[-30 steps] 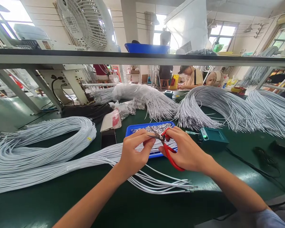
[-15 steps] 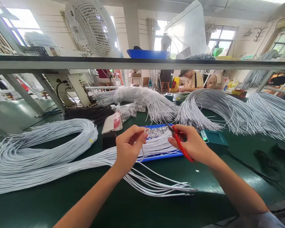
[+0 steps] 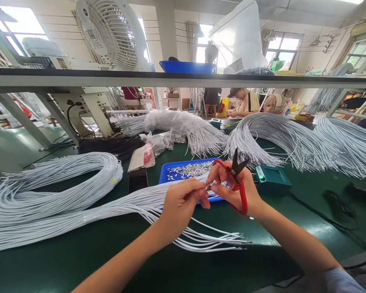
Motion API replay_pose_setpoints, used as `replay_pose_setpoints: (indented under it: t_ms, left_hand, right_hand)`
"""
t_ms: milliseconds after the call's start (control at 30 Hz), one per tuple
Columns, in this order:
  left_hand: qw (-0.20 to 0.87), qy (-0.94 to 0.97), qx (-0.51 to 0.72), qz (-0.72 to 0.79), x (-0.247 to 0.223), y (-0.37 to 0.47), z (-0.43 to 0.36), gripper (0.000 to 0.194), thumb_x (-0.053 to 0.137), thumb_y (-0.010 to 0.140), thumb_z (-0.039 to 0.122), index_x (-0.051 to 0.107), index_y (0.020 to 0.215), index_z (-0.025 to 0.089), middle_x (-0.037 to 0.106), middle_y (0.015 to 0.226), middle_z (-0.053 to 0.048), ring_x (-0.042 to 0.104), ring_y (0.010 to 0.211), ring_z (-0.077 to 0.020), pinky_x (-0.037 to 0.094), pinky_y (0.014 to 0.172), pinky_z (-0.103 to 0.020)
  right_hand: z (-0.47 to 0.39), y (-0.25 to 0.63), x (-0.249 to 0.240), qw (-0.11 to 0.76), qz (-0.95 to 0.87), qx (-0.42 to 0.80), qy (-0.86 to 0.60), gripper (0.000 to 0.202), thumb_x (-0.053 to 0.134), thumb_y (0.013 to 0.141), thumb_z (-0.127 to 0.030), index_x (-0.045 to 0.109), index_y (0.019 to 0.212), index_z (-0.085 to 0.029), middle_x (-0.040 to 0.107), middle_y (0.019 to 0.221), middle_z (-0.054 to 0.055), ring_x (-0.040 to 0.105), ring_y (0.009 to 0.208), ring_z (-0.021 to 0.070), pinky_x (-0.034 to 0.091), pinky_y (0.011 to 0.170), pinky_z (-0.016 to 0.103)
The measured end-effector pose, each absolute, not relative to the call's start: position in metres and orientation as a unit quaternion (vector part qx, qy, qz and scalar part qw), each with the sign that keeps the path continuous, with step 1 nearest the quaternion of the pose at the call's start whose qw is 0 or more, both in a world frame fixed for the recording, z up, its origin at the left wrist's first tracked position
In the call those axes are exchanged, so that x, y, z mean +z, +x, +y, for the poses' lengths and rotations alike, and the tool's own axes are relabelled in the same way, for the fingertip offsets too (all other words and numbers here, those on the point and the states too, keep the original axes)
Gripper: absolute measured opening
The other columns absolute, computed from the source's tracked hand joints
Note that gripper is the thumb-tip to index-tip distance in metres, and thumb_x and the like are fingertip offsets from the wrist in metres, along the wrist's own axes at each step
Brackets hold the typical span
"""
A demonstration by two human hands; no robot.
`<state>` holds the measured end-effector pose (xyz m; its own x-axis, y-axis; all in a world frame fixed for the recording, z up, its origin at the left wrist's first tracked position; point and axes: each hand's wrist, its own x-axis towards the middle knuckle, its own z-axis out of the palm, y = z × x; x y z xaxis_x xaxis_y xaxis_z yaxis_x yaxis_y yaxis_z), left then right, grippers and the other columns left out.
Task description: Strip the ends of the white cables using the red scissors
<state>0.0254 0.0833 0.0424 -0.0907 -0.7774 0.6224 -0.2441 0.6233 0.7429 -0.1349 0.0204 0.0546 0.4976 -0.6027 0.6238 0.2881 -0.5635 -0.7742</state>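
My left hand [image 3: 183,203] is closed, pinching a thin cable end whose tip is mostly hidden by the fingers. Red-handled scissors [image 3: 243,197] hang in my right hand [image 3: 236,189], dark blades spread and pointing up. The right thumb and fingertip meet the left fingertips at the cable end. Behind and below the hands lies a blue tray [image 3: 164,173] with small metal pieces [image 3: 189,169]. White cables [image 3: 125,203] run from the left across the tray, and a few loose ends [image 3: 213,242] fan out in front of it.
A coiled cable bundle [image 3: 110,171] lies at the left, a phone [image 3: 138,181] beside the tray. Larger bundles [image 3: 280,134] stand behind. A green box [image 3: 273,181] and black cord [image 3: 317,215] are at the right. A shelf [image 3: 183,80] crosses above; a person [image 3: 245,101] sits beyond.
My hands have come together at the cable end. The left moved right and down. In my right hand the scissors turned upright, and their blades now spread wide.
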Motion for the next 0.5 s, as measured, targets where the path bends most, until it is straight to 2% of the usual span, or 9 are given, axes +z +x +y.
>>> replay_pose_setpoints:
  t_ms: [200,500]
  left_hand:
    - [0.555,0.381,-0.241,-0.699,0.0406,0.0245,0.0826,0.024,0.052,0.094,0.026,0.068,0.079,0.015,0.065,0.058,-0.002,0.061,0.056,-0.0125,0.05,0.058,-0.024]
    - [0.586,0.37,-0.27,-0.668,0.039,0.023,0.0812,0.007,0.062,0.085,0.017,0.066,0.079,0.014,0.059,0.069,-0.001,0.063,0.053,-0.0106,0.053,0.05,-0.019]
  right_hand:
    - [0.0205,-0.1331,0.0507,0.434,0.114,-0.497,-0.743,0.026,0.07,0.076,-0.019,0.044,0.073,-0.021,0.061,0.077,0.0,0.053,0.069,0.0135,0.045,0.065,0.029]
    - [0.0227,-0.1327,0.0536,0.442,0.144,-0.504,-0.728,0.024,0.068,0.073,-0.017,0.044,0.071,-0.02,0.055,0.068,-0.003,0.049,0.063,0.0114,0.043,0.059,0.026]
